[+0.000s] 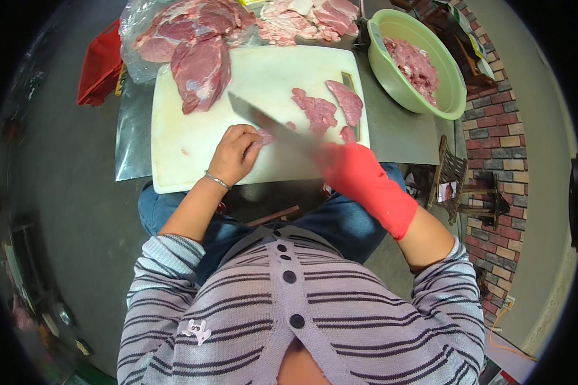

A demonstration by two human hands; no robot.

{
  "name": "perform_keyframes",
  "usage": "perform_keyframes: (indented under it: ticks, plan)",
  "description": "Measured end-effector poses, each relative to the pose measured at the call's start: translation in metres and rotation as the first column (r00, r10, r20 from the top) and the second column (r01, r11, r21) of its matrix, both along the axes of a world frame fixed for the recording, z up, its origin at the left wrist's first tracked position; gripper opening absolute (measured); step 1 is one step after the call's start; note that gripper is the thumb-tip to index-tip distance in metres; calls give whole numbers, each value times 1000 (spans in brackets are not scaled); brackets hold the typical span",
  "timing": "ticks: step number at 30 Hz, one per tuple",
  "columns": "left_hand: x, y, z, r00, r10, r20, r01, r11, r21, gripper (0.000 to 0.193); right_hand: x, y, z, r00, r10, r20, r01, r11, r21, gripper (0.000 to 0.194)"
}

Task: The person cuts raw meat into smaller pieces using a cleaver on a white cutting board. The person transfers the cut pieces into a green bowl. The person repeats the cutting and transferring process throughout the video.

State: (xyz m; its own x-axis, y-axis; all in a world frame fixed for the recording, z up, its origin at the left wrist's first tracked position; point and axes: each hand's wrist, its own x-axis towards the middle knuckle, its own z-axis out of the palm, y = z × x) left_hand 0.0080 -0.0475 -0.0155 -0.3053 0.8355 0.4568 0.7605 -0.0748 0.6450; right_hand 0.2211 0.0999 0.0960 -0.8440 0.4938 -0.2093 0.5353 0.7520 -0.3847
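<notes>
My left hand [235, 150] is bare, with a bracelet at the wrist, and its fingers press a small piece of raw meat [266, 136] onto the white cutting board [192, 159]. In a red rubber glove, my right hand [349, 166] grips a wide-bladed knife [274, 125]. The blurred blade slants over the board, its tip towards the far left; its handle is hidden by the glove. Cut meat slices [318, 111] lie on the board's right side, one longer slice [348, 102] near the handle slot. A large cut of raw meat [202, 72] overlaps the board's far left.
Beyond the board, more raw meat [192, 24] rests on a clear plastic bag [132, 48], beside pale fatty pieces [308, 19]. At the right stands a green basin [380, 72] holding cut meat. A red crate [98, 67] is off the metal table's [132, 144] left side.
</notes>
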Motion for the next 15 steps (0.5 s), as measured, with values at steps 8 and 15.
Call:
perform_keyframes:
  ticks: [8,15]
  plan:
    - [4,0,7,999,-50,-21,50,998,-24,15,-75,-6,-31,987,80,-136,-93,992,-90,21]
    - [-4,-20,4,995,-45,86,48,998,-42,19,-26,4,-26,996,-36,82,50,982,-180,23]
